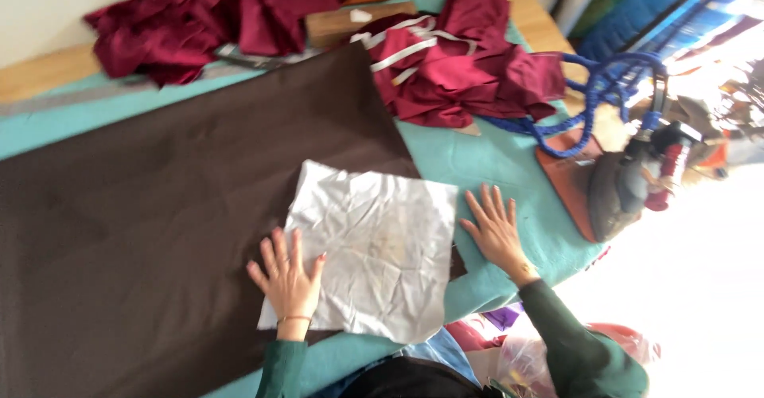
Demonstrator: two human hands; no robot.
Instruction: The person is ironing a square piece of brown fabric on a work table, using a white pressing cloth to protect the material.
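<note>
Fingers spread flat, we see the left hand (288, 280) pressing on the near left corner of a crumpled white cloth (374, 247), gripping nothing. The cloth lies on a dark brown fabric (159, 207) that covers the teal table (493, 167). The right hand (497, 231) rests open on the teal surface just beside the cloth's right edge. Farther right stands an iron (629, 187); maroon garments (461, 56) lie at the far side.

Teal-covered table (509, 167), pale wall (48, 8), bright daylight at right
</note>
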